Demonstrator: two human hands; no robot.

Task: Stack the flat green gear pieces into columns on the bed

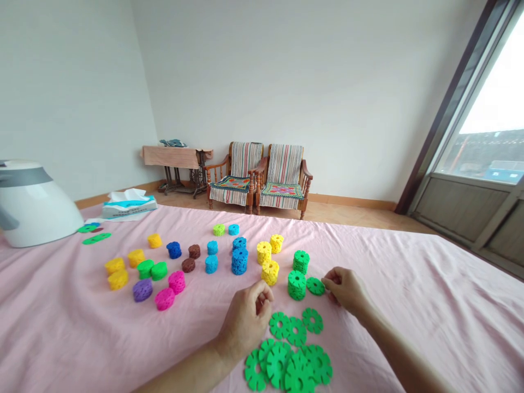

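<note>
Your right hand (346, 288): pinches one green disc (313, 289) at nine o'clock. Your left hand (248, 312): curled, contents unclear; loose green discs (285, 356), four o'clock.

Smooth plastic discs (272, 363), matt cloth tablecloth (123, 344), glossy wooden chair arms (307, 171)

There are two hands (248, 316), twenty-three disc stacks (297, 290) (seven yellow), two armchairs (245, 164), one kettle (39, 213), one tissue box (129, 207).
</note>
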